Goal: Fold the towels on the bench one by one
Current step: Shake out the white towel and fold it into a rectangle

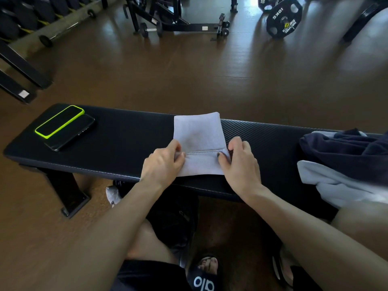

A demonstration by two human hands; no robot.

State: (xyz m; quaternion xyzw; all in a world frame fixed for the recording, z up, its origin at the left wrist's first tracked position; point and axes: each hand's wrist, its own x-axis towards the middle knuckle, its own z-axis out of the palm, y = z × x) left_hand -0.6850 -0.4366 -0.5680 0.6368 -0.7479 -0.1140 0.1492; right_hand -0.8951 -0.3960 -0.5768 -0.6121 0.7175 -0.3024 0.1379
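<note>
Both hands pinch 1 pale lilac towel (198,135) at its stitched hem: L hand (162,162) has thumb & fingers curled on the left corner, R hand (239,162) does the same on the right corner, dark-painted thumbnail showing on the cloth. Towel lies flat across the middle of the black padded bench (130,141), already folded to a narrow rectangle w/ the hem edge laid partway over the near portion; far edge reaches the bench's back rim, near edge sits just short of the front rim.

At the bench's right end, well apart from the hands, is a loose heap: a dark navy towel (346,152) crumpled on top, a light grey-white towel (336,183) under it & spilling over the front edge.

At the left end 2 phones are stacked: 1 in a neon green case (59,120) lying partly on top of a black phone (73,133).

Beyond the bench, brown floor (189,70), a weight plate marked 10KG (283,18), black machine frames (178,15), a dumbbell rack (31,15) far left. Below, person's knees, black shorts & black slides.
</note>
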